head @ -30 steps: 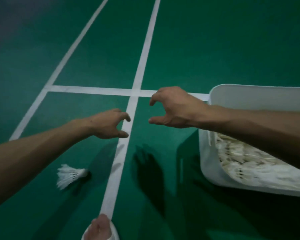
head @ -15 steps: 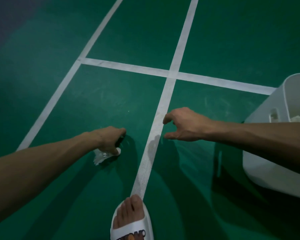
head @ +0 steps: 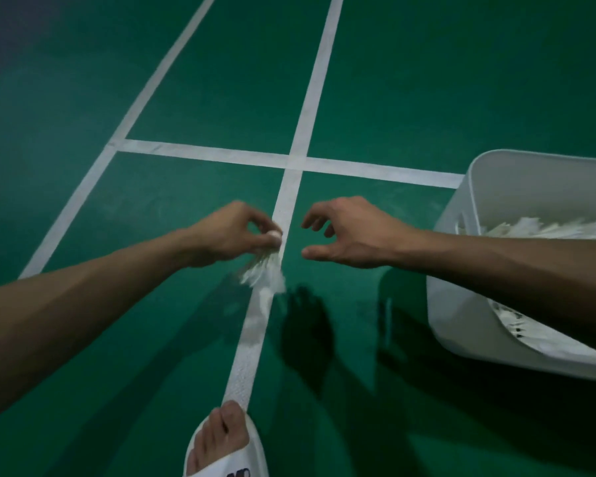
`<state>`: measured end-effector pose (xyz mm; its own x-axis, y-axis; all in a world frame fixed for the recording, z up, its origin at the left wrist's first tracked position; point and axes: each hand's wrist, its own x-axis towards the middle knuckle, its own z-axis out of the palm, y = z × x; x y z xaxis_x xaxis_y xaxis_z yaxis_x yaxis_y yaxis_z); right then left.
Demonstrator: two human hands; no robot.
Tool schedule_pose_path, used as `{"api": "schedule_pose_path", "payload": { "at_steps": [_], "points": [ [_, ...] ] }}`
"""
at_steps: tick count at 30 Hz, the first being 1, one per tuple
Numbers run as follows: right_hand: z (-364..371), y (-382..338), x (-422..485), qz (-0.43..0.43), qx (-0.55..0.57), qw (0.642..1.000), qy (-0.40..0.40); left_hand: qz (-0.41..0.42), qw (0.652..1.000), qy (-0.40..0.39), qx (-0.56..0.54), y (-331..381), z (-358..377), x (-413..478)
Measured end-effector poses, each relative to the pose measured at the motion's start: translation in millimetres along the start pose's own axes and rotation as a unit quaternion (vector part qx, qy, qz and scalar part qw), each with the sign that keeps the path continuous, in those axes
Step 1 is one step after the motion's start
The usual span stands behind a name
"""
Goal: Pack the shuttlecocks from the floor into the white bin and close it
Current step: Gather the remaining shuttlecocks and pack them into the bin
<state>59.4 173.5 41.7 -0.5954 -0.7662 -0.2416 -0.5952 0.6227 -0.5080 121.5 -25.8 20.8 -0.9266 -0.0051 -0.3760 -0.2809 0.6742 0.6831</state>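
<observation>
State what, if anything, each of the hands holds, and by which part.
The left hand pinches a shuttlecock by its cork tip, feathers pointing down; the right hand holds nothing.

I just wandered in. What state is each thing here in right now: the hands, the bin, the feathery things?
left hand: pinches one shuttlecock by its cork end.
shuttlecock: held, feathers pointing down, blurred.
right hand: open, empty, fingers loosely curved.
white bin: open, no lid on it.
shuttlecocks in the bin: piled inside.
slipper: worn on a foot, on the floor.
</observation>
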Motion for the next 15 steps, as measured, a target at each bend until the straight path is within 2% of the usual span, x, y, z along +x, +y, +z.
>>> {"api": "schedule_pose_path", "payload": {
  "at_steps": [4,8,11,15],
  "points": [
    [-30.8,13.0,-17.5,0.033,0.084,0.993,0.073,-0.016,0.965,0.047,-0.258,61.1,1.2,15.8],
    [-60.2,29.4,-39.9,0.056,0.109,0.982,0.142,0.008,0.928,0.067,-0.366,109.3,10.2,22.9],
    [-80.8,45.4,-60.9,0.062,0.087,0.975,0.193,0.039,0.912,0.057,-0.405,138.4,19.2,24.5],
    [-104.4,69.5,-99.4,0.07,0.095,0.966,0.228,0.095,0.928,0.039,-0.359,176.4,35.6,22.6]
  ]
}}
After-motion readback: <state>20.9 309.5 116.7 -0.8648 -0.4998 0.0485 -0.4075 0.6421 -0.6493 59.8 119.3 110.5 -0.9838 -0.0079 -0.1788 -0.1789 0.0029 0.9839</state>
